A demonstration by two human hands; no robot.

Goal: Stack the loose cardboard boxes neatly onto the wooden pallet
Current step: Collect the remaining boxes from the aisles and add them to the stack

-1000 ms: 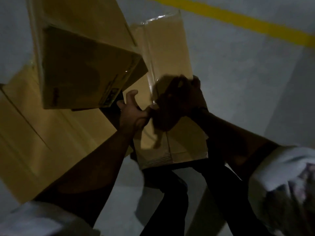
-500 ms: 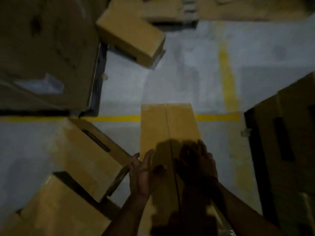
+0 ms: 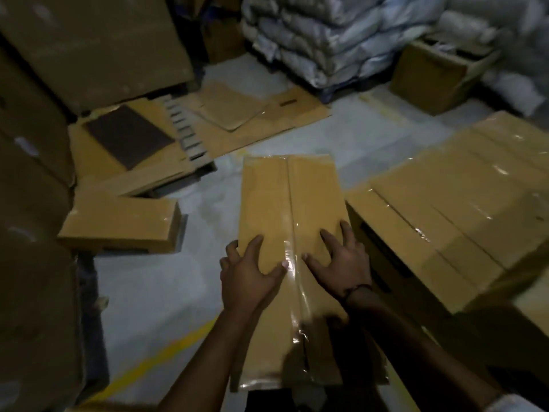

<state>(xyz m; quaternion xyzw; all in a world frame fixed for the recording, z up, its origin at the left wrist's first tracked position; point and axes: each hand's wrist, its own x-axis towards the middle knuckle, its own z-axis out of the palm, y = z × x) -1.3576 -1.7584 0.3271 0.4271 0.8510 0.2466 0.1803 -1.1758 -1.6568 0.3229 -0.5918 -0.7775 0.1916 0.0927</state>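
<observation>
A long taped cardboard box (image 3: 292, 233) is held out in front of the body, above the grey floor (image 3: 166, 286). The left hand (image 3: 251, 276) is wrapped over its left edge, thumb on the top face and fingers curled round the side. The right hand (image 3: 341, 263) is laid spread on the top face near the right edge; whether its fingers are hooked over that edge cannot be told.

The task is judged to be somewhere in its middle. A block of sealed boxes (image 3: 445, 215) is already set side by side at the right, and this is taken to be the stack being built, though no wooden pallet can be made out beneath it. The carried box is just beside the left edge of that block and is not yet set down.

More work is left. A loose box (image 3: 118, 224) lies on the floor at the left, well apart from the block. Beyond it, flattened cardboard sheets (image 3: 237, 120) are spread over the floor. Tall stacked cartons (image 3: 89, 46) fill the far left corner, wrapped white sacks (image 3: 341, 34) are piled at the far side, and an open carton (image 3: 430, 75) stands near them. A yellow line (image 3: 154, 361) is painted across the near floor.

The path to the block appears unobstructed; dim light and motion blur are the main hindrance to exact placing.
</observation>
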